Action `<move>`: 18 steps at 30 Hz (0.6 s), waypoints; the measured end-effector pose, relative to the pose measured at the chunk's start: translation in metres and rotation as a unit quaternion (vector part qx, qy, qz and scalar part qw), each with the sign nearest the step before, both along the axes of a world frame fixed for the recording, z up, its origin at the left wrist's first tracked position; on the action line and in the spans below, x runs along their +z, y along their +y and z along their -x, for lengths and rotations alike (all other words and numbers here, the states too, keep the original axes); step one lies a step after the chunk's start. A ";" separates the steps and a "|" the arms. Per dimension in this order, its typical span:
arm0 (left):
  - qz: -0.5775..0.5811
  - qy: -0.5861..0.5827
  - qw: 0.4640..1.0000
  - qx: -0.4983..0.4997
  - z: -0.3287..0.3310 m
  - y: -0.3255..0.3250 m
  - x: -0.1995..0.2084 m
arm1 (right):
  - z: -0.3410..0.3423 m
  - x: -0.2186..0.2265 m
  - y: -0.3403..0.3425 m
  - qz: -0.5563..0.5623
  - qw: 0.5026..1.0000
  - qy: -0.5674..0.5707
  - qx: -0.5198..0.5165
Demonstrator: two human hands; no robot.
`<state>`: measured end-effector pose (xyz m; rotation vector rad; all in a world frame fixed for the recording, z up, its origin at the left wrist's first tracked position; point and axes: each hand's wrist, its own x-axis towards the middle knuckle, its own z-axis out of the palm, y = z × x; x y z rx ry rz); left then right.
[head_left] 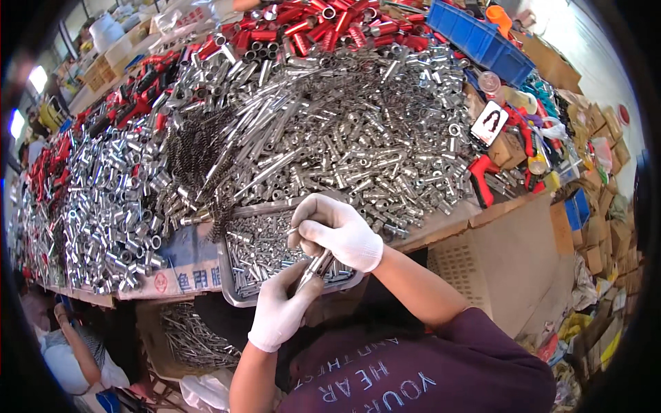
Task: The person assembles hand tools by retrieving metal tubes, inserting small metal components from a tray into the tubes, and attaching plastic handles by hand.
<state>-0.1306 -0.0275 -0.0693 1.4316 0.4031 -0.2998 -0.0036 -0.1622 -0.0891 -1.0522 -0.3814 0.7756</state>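
Nearest your chest, your left hand (281, 308) in its white glove closes round the lower end of a short metal rod (315, 265). Just above, your right hand (337, 230) grips its upper end over a grey tray (231, 283) of small steel pieces. Beyond lies a heap of chrome sockets (330, 124), then red tubes (323, 24).
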 end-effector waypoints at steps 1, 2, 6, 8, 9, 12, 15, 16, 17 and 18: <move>-0.017 -0.004 1.000 -0.001 0.000 0.001 -0.002 | 0.000 0.000 0.001 -0.001 1.000 0.003 0.006; -0.030 -0.004 1.000 0.004 0.000 0.002 -0.005 | 0.001 0.000 0.002 0.009 0.994 -0.095 -0.061; -0.082 -0.028 0.996 -0.013 0.003 0.012 -0.014 | 0.005 0.013 -0.024 0.091 0.948 -0.256 -0.163; -0.110 -0.041 0.993 0.004 0.001 0.012 -0.013 | 0.021 0.020 -0.030 0.206 0.882 -0.402 -0.132; -0.137 -0.055 0.989 0.017 0.000 0.012 -0.013 | 0.027 0.019 -0.030 0.228 0.857 -0.444 -0.132; -0.165 -0.076 0.983 0.023 -0.001 0.014 -0.017 | 0.032 0.008 -0.029 0.271 0.814 -0.503 -0.105; -0.211 -0.101 0.972 0.024 -0.002 0.011 -0.014 | 0.034 0.003 -0.026 0.289 0.750 -0.583 -0.120; -0.240 -0.111 0.964 0.021 -0.002 0.010 -0.012 | 0.035 0.005 -0.027 0.311 0.723 -0.604 -0.121; -0.240 -0.113 0.964 0.018 -0.002 0.009 -0.012 | 0.036 0.006 -0.027 0.313 0.722 -0.605 -0.124; -0.260 -0.134 0.956 0.028 -0.002 0.006 -0.013 | 0.037 0.008 -0.028 0.320 0.685 -0.643 -0.123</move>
